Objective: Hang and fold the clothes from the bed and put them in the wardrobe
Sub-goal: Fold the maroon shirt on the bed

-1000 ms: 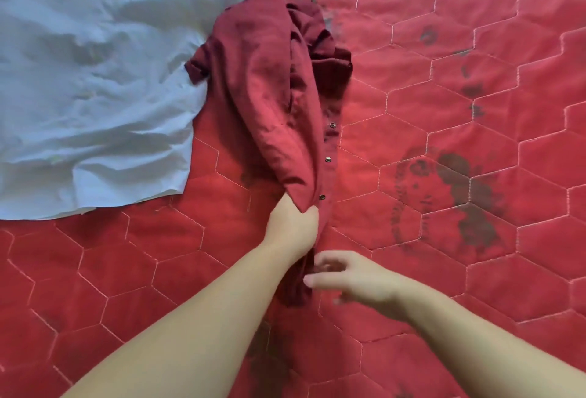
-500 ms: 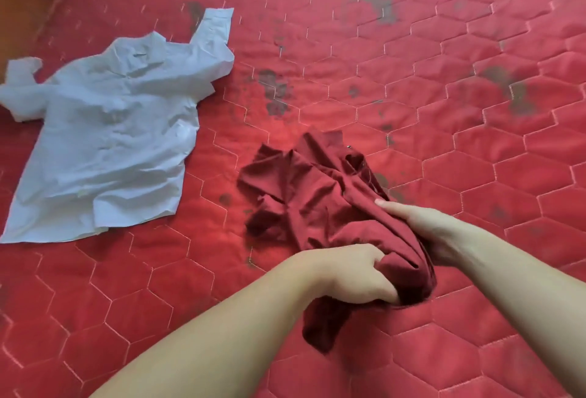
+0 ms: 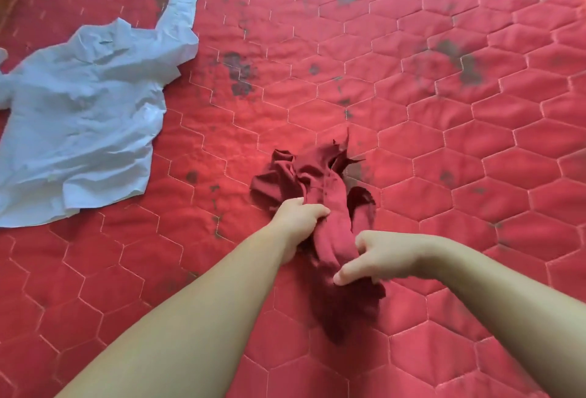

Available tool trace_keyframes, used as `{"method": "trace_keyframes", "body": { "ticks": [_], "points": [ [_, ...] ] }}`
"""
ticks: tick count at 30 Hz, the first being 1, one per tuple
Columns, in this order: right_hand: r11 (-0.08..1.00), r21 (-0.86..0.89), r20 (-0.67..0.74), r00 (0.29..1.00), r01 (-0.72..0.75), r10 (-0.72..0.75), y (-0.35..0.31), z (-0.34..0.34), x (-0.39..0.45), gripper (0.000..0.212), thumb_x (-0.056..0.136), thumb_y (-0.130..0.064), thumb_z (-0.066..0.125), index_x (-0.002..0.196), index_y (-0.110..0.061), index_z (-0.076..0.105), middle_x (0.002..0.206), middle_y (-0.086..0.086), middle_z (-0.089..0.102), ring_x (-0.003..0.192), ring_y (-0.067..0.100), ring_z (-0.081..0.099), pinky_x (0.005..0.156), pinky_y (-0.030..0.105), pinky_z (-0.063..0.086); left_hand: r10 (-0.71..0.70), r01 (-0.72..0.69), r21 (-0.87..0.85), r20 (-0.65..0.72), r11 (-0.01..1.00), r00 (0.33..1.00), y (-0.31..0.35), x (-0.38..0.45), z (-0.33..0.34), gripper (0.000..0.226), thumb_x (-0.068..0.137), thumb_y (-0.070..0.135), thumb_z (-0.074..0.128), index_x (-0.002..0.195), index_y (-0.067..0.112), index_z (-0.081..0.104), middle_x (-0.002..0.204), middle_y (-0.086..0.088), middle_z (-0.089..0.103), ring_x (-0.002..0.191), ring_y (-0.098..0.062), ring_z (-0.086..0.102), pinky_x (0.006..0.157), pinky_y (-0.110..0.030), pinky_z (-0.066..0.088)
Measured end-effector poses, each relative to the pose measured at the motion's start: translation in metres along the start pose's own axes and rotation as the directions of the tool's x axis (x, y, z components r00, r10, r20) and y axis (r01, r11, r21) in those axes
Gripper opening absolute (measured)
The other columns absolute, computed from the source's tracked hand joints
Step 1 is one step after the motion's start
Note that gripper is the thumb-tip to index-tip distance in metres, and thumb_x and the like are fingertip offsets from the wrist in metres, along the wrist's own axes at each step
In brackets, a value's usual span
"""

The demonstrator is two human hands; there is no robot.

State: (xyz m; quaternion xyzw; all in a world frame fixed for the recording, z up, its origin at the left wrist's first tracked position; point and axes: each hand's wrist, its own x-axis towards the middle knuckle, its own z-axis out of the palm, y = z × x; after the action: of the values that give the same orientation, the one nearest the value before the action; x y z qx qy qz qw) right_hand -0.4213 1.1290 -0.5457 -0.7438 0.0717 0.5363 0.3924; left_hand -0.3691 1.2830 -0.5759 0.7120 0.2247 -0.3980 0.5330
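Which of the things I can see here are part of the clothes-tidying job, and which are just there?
Part of the job:
- dark red shirt, bunched up, gripped by the left hand and the right hand
- light blue shirt, spread flat on the bed, untouched

Just there:
- red quilted bedcover, with dark stains

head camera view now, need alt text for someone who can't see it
Seen from above, a person's left hand and right hand both grip a bunched dark red shirt on a red quilted bed cover with a hexagon stitch pattern and dark stains. A wrinkled light blue shirt lies spread flat at the left, apart from the hands.
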Motion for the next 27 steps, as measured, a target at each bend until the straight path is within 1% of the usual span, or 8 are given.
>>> {"method": "trace_keyframes", "body": {
  "ticks": [2,4,7,12,16,20,24,27],
  "points": [
    [0.998,0.021,-0.038,0.998,-0.056,0.057,0.018,0.004,0.006,0.045,0.077,-0.058,0.07,0.064,-0.022,0.047,0.071,0.0,0.044,0.07,0.017,0.04,0.066,0.03,0.033,0.058,-0.058,-0.031,-0.025,0.998,0.998,-0.012,-0.001,0.004,0.015,0.087,0.006,0.061,0.074,0.014,0.066,0.073,-0.006,0.067,0.073,-0.023,0.061,0.072,-0.034,0.05],
    [0.971,0.236,-0.13,0.989,-0.042,0.074,0.031,0.003,0.01,0.049,0.069,-0.073,0.064,0.076,-0.024,0.062,0.08,-0.003,0.053,0.076,0.016,0.048,0.071,0.032,0.038,0.114,-0.113,-0.014,0.057,0.993,0.992,-0.02,-0.003,0.003,0.017,0.088,0.005,0.061,0.077,0.015,0.069,0.075,-0.005,0.068,0.075,-0.022,0.062,0.073,-0.033,0.05],
    [0.727,0.686,-0.192,0.972,0.033,0.137,0.036,-0.001,0.021,0.072,0.065,-0.08,0.053,0.11,-0.026,0.065,0.101,-0.005,0.068,0.09,0.014,0.063,0.087,0.039,0.049,0.109,-0.098,-0.059,0.242,0.993,0.964,-0.021,-0.013,-0.003,0.019,0.088,0.003,0.062,0.083,0.017,0.074,0.08,-0.009,0.071,0.075,-0.024,0.065,0.078,-0.035,0.051],
    [0.419,0.902,-0.224,0.944,0.106,0.243,0.011,-0.002,0.032,0.032,0.087,-0.032,0.068,0.101,-0.004,0.067,0.069,0.008,0.071,0.054,0.019,0.068,0.052,0.026,0.054,0.023,-0.01,-0.027,0.498,1.0,0.867,-0.006,-0.034,-0.013,0.021,0.088,-0.001,0.059,0.089,0.016,0.071,0.085,-0.009,0.071,0.077,-0.022,0.066,0.076,-0.029,0.053],
    [0.372,0.91,-0.287,0.924,0.181,0.252,-0.014,-0.017,0.013,0.028,0.086,-0.019,0.066,0.108,-0.002,0.067,0.094,0.017,0.07,0.078,0.028,0.069,0.074,0.042,0.057,0.055,-0.098,0.104,0.356,0.99,0.933,0.013,-0.053,-0.034,0.016,0.085,0.001,0.057,0.088,0.012,0.068,0.082,-0.008,0.068,0.077,-0.023,0.063,0.073,-0.028,0.05],
    [0.618,0.64,-0.573,0.82,0.457,-0.013,-0.063,-0.044,-0.052,0.013,0.091,-0.005,0.062,0.103,-0.003,0.067,0.092,0.014,0.072,0.079,0.023,0.068,0.077,0.038,0.056,0.138,-0.221,0.373,0.236,0.901,0.962,0.054,-0.088,-0.056,0.002,0.074,0.016,0.06,0.075,0.018,0.06,0.07,0.002,0.053,0.066,-0.016,0.047,0.061,-0.026,0.036],
    [0.865,-0.049,-0.615,0.668,0.499,-0.42,-0.12,-0.063,-0.14,0.025,0.08,0.0,0.071,0.091,-0.023,0.068,0.087,-0.008,0.071,0.077,0.002,0.061,0.079,0.029,0.053,0.271,-0.251,-0.139,0.151,0.958,0.951,0.13,-0.132,-0.063,0.054,0.065,0.053,0.069,0.11,0.024,0.059,0.103,0.006,0.066,0.095,-0.017,0.063,0.089,-0.04,0.052],
    [0.85,-0.299,-0.545,0.654,0.433,-0.525,-0.14,-0.058,-0.193,0.023,0.076,-0.013,0.077,0.091,-0.028,0.069,0.085,-0.013,0.073,0.078,0.0,0.066,0.075,0.025,0.055,0.309,-0.264,-0.217,0.21,0.94,0.928,0.172,-0.165,-0.052,0.05,0.082,0.036,0.072,0.124,0.012,0.058,0.088,-0.002,0.07,0.074,-0.018,0.067,0.07,-0.04,0.058]
  ]
}}
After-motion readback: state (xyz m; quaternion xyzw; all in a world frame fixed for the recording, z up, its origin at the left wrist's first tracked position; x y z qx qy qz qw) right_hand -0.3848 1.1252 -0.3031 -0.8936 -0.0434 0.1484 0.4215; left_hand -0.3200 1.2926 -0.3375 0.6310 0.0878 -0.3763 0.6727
